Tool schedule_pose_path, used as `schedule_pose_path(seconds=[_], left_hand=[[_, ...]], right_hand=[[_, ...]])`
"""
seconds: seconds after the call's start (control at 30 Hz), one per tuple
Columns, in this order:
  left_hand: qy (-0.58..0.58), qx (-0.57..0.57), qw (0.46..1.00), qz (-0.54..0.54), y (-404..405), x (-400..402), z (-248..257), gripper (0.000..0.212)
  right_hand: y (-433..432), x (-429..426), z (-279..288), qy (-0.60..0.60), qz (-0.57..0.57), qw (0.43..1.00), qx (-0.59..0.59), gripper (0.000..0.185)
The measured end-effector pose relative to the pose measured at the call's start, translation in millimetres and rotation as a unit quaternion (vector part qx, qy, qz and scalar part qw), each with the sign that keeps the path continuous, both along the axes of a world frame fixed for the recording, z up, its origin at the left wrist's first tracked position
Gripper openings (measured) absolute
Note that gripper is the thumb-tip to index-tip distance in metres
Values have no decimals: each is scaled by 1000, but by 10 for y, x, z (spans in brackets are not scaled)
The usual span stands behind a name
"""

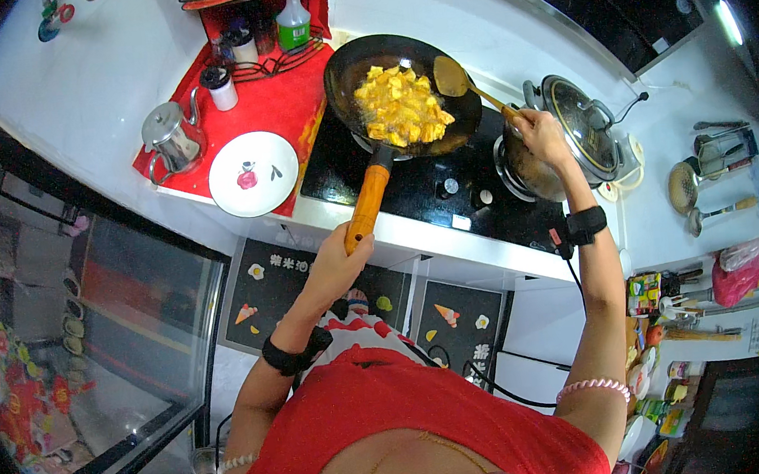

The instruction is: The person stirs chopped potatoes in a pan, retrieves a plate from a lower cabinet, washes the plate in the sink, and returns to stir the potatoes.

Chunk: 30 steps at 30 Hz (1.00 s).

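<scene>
My left hand (338, 264) is closed around the wooden handle (369, 200) of a dark wok (341, 71). Yellow, egg-like pieces (403, 105) lie in the wok, with bubbling liquid around them. My right hand (542, 133) grips a spatula (452, 76) by its handle. Its broad blade is over the right side of the wok, apart from the food; whether it touches the wok wall I cannot tell. The wok sits over the left burner of a black glass gas stove (409, 190).
Right of the wok stands a large pot (535, 162) with a glass lid (582, 117). A white plate (253, 173), a steel kettle (174, 136) and a lidded jar (219, 88) are on the red-covered counter (253, 106) at left. Ladles (683, 187) hang on the right wall.
</scene>
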<state>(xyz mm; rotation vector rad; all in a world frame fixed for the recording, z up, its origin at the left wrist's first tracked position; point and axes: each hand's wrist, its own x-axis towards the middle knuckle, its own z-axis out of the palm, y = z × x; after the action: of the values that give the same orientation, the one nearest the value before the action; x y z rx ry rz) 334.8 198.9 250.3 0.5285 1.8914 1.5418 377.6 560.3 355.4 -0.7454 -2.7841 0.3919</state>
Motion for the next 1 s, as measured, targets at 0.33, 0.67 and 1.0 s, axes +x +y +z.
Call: schedule_pose_path(seconds=[0.33,0.67,1.0], left_hand=[[-30,-16,999,-6,-32,17,181,40],[3,1,1000,6,-16,33,101,30],[-22,37,999,-8,-5,11,89,36]], right_hand=[[681,-370,-366,-71,-100,926,-358,32],[341,-707,-562,-49,-56,837,-542,28],[-435,-392,-11,-20,149,984,-94,32]])
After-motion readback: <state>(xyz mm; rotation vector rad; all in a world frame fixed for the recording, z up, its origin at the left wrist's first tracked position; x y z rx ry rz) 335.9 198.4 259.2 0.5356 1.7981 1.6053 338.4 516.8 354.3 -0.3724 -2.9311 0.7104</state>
